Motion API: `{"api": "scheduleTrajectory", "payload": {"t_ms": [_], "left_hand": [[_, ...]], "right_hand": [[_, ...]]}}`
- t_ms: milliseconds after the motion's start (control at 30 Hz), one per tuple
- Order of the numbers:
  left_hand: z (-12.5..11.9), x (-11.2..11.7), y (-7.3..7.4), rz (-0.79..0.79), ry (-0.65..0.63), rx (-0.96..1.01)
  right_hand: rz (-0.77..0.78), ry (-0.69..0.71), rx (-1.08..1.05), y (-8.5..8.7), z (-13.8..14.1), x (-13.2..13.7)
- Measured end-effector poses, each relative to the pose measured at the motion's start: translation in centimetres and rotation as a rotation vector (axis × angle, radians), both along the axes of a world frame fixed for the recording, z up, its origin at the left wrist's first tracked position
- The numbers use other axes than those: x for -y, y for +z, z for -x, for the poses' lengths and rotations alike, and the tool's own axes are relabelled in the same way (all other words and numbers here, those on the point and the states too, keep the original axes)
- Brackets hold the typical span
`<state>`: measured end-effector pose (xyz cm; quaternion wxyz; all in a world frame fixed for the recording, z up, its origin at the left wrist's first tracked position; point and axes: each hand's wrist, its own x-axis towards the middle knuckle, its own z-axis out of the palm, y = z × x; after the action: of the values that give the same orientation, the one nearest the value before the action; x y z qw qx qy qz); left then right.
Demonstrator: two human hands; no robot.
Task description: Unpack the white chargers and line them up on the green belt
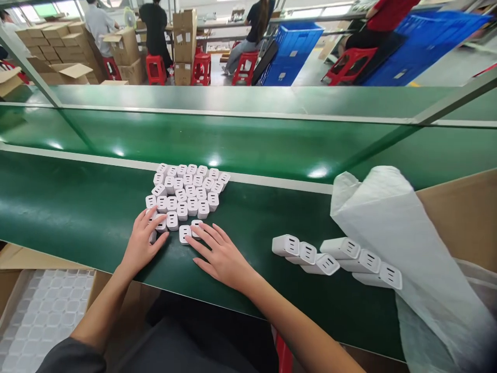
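Many white charger blocks with slots in their top faces stand upright in a tight cluster on the green worktop. At the cluster's near left, my left hand has its fingers spread over a few blocks, touching them. My right hand lies open and palm down, its fingertips on two chargers a little apart from the cluster. Its fingers partly cover one of them. To the right, several more chargers lie on their sides in two slanted rows.
A white plastic bag rests by a cardboard box at the right. Lower left, a box holds a clear compartment tray. Beyond the pale strip runs a green conveyor belt. Farther back are people on red stools, cartons and blue crates.
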<state>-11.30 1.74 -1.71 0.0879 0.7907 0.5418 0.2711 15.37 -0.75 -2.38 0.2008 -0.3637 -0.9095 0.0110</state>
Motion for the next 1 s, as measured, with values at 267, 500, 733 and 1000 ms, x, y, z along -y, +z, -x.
{"api": "scheduleTrajectory", "payload": {"t_ms": [267,500,733,1000], "left_hand": [[-4.5,3.1,0.2,0.05,-0.069,0.009],[-5.7,2.8,2.0,0.312,-0.312,0.032],[-3.1,-3.7,4.8,0.11,-0.707,0.002],[-3.3,-6.2,3.1,-0.282,-0.667,0.176]], "right_hand": [[-0.039,-0.174,-0.128,-0.1,-3.5,3.7],[-0.052,-0.359,-0.295,-0.7,-3.2,3.9],[0.02,-0.26,-0.219,2.2,-2.2,1.3],[0.022,-0.18,-0.267,1.9,-1.4,-0.2]]}}
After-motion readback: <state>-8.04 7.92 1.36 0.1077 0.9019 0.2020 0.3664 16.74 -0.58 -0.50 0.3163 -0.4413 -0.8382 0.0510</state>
